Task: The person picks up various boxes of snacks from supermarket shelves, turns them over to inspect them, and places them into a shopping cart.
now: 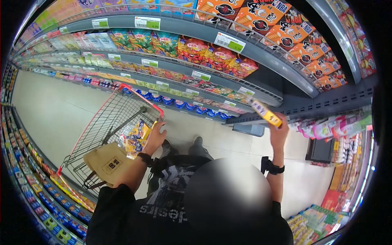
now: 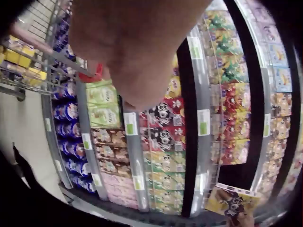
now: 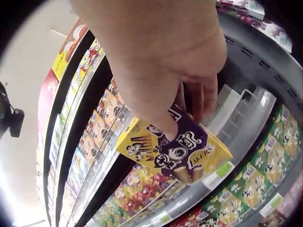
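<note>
My right hand [image 1: 279,130] holds a yellow and purple snack box [image 3: 174,149] by its edge, raised before the shelves. In the right wrist view, the thumb lies along the printed face and other fingers reach behind it. My left hand [image 1: 154,138] is at the near corner of the shopping cart [image 1: 162,112], its fingers curled over the rim. The left wrist view shows that hand [image 2: 135,61] beside the cart's red corner piece [image 2: 93,73], its fingertips hidden. Inside the cart lie yellow snack packs [image 1: 137,136] and a brown paper bag [image 1: 107,162].
Shelves with several rows of snack boxes curve across the front, including orange boxes [image 1: 261,18] up high and red packs [image 1: 216,55] below. A bare shelf spot [image 1: 271,79] lies right of the red packs. Pink and white bags [image 1: 335,127] hang at right.
</note>
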Demonstrator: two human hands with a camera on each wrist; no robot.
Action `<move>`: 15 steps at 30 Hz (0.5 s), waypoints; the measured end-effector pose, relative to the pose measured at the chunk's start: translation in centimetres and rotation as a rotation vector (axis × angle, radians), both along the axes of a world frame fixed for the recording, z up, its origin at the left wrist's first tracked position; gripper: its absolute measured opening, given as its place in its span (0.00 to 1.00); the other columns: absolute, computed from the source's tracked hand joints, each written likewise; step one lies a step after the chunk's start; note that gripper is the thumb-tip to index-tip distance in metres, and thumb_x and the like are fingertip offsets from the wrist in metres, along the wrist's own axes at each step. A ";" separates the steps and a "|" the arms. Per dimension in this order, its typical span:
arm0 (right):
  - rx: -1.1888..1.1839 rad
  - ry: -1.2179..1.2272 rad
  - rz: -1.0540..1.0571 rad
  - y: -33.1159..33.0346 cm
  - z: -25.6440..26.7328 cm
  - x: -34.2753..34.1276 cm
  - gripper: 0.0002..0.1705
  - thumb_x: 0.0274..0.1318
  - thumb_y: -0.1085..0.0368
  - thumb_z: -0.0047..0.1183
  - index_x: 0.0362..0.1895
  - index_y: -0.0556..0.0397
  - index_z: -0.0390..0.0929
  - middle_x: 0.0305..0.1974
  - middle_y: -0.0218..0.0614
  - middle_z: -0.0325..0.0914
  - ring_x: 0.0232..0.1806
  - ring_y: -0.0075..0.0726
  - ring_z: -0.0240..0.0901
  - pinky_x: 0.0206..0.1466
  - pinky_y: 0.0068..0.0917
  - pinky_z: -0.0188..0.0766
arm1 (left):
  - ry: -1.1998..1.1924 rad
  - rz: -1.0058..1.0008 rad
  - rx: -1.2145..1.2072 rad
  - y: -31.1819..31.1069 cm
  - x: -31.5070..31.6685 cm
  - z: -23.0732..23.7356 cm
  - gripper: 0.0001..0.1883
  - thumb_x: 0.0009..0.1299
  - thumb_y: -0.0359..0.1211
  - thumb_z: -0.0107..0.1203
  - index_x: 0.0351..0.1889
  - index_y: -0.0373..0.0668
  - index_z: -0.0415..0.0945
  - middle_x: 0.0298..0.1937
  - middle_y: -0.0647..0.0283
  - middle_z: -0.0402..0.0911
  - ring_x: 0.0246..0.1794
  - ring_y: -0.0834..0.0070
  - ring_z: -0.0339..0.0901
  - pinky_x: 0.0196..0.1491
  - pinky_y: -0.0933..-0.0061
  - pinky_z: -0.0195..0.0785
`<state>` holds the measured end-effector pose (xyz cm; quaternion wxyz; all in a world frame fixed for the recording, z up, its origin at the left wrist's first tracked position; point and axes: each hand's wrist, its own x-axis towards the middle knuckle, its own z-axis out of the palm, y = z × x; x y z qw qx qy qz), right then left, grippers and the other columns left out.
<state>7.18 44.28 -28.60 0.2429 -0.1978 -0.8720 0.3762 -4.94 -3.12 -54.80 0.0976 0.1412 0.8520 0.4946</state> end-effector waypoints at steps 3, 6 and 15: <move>-0.121 -0.185 0.077 -6.6 -0.6 1.0 0.22 0.44 0.75 0.65 0.46 0.59 0.76 0.44 0.40 0.78 0.46 0.36 0.75 0.50 0.28 0.71 | -0.055 -0.209 0.102 2.8 -2.0 5.3 0.25 0.62 0.30 0.58 0.59 0.39 0.70 0.62 0.49 0.70 0.66 0.54 0.64 0.67 0.61 0.57; -0.116 -0.245 0.256 -13.6 -0.4 0.4 0.20 0.43 0.72 0.67 0.43 0.59 0.77 0.42 0.41 0.79 0.43 0.36 0.76 0.47 0.29 0.72 | -0.054 -0.530 0.253 5.9 -2.8 13.2 0.25 0.62 0.32 0.60 0.58 0.40 0.71 0.62 0.51 0.70 0.65 0.56 0.66 0.65 0.62 0.61; -0.270 -0.153 0.366 -22.3 -1.0 -1.9 0.24 0.44 0.76 0.65 0.48 0.56 0.75 0.46 0.40 0.78 0.46 0.39 0.76 0.49 0.30 0.73 | -0.021 -0.631 0.309 4.0 -2.8 19.4 0.19 0.60 0.26 0.61 0.52 0.40 0.77 0.52 0.58 0.80 0.57 0.60 0.75 0.62 0.66 0.65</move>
